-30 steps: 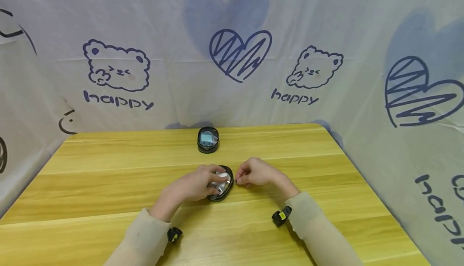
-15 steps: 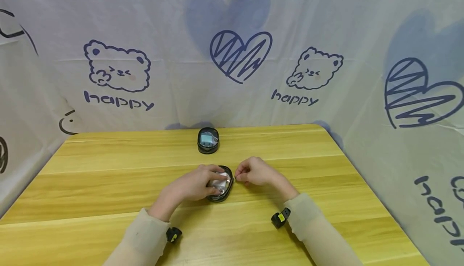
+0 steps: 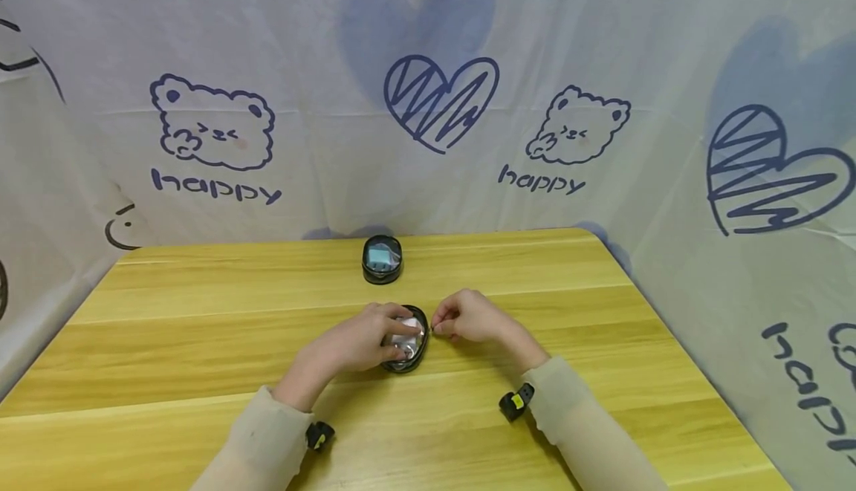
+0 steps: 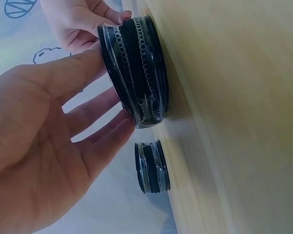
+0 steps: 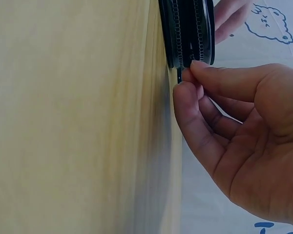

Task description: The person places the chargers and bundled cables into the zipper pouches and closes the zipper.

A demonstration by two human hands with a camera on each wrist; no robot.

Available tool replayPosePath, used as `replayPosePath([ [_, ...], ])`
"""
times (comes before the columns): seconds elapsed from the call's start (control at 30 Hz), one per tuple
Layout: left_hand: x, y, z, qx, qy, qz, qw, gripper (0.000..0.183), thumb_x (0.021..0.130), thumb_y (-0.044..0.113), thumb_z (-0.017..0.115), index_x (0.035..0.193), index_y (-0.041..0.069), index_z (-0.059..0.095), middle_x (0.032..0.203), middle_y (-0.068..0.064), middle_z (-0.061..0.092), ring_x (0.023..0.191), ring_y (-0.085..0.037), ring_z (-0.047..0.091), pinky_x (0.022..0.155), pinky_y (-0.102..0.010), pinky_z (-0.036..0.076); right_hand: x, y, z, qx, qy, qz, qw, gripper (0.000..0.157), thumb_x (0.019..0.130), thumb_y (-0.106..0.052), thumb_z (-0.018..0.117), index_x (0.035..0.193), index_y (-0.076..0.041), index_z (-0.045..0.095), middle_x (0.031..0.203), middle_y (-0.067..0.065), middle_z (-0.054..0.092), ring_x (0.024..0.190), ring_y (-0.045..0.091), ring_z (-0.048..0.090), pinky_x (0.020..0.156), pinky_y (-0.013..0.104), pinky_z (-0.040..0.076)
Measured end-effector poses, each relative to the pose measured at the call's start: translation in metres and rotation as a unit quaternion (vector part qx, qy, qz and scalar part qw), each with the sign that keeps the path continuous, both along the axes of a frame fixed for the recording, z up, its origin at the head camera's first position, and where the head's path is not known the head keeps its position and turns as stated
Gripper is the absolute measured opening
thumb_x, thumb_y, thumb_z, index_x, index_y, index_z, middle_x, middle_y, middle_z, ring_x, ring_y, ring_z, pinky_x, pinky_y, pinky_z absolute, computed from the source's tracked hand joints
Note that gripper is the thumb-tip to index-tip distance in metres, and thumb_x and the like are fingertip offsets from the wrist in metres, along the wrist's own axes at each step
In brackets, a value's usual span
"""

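Note:
A small black oval zip case (image 3: 423, 355) with a clear top lies near the middle of the wooden table; pale contents show through the top. My left hand (image 3: 361, 339) presses on the case with thumb and fingers spread over its top. In the left wrist view, those fingertips (image 4: 123, 122) meet its upper rim. At the case's right side, thumb and forefinger of my right hand (image 3: 473, 318) pinch the small dark zipper pull (image 5: 179, 75). The right wrist view shows the zipper track (image 5: 188, 29) running round the side, right at these fingertips.
A second black zip case (image 3: 382, 261), with a light blue item visible inside, stands farther back on the table (image 3: 200, 357). A white cloth (image 3: 321, 60) printed with bears and hearts hangs behind the table and along its sides.
My right hand has shifted slightly away from the body along the case's right side, with the zipper pull between its fingers. The left hand and both cases stay almost where they were.

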State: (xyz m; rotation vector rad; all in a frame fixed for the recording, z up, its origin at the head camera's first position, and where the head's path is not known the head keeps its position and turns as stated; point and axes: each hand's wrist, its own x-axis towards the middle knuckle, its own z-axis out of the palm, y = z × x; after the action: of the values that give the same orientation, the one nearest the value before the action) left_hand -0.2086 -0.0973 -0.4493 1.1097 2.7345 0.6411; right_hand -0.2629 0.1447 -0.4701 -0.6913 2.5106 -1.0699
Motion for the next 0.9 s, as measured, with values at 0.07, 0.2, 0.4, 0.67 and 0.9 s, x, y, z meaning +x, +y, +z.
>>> replayPosePath([
  [0.07,0.0003,0.0005,0.0003,-0.004,-0.008,0.007,0.9999,0.038,0.098,0.012,0.074,0.135,0.006,0.071,0.148,-0.023,0.054,0.132,-0.047,0.051,0.111,-0.057,0.046,-0.0006,0.0005,0.0003,0.004,-0.002,0.007,1.0,0.006,0.096,-0.003,0.072,0.092,-0.001,0.076,0.081,0.006,0.072,0.068,0.014,0.065,0.063,0.026,0.059],
  [0.2,0.0015,0.0017,0.0007,-0.003,-0.024,0.017,0.9996,0.039,0.098,0.013,0.073,0.136,0.007,0.069,0.152,-0.023,0.051,0.134,-0.048,0.049,0.11,-0.056,0.047,-0.0007,0.0023,0.0016,0.011,-0.008,0.018,1.0,0.006,0.096,-0.003,0.072,0.093,-0.002,0.076,0.08,0.006,0.072,0.067,0.014,0.066,0.063,0.026,0.059],
  [0.4,0.0026,0.0022,0.0003,-0.002,-0.025,0.022,0.9994,0.039,0.099,0.013,0.072,0.137,0.006,0.069,0.152,-0.024,0.05,0.136,-0.049,0.047,0.111,-0.057,0.046,0.001,0.0032,0.0052,0.015,-0.034,0.041,0.998,0.006,0.096,-0.003,0.072,0.092,-0.002,0.076,0.08,0.005,0.072,0.068,0.013,0.066,0.063,0.027,0.06],
  [0.67,0.0037,0.0021,0.0004,0.007,-0.033,0.03,0.999,0.038,0.099,0.012,0.072,0.137,0.007,0.069,0.153,-0.023,0.05,0.136,-0.049,0.048,0.11,-0.057,0.047,0.0006,0.0031,0.0029,0.014,-0.033,0.04,0.999,0.008,0.098,-0.003,0.07,0.091,-0.002,0.075,0.079,0.005,0.071,0.068,0.013,0.066,0.063,0.028,0.06],
  [0.9,0.0036,0.0018,0.0013,0.002,-0.029,0.036,0.9989,0.039,0.099,0.015,0.073,0.137,0.009,0.069,0.151,-0.021,0.052,0.135,-0.047,0.049,0.11,-0.057,0.047,0.0003,0.0022,0.0006,0.018,-0.02,0.024,0.999,0.009,0.099,-0.003,0.069,0.091,-0.003,0.074,0.081,0.005,0.07,0.069,0.015,0.066,0.063,0.028,0.06],
])
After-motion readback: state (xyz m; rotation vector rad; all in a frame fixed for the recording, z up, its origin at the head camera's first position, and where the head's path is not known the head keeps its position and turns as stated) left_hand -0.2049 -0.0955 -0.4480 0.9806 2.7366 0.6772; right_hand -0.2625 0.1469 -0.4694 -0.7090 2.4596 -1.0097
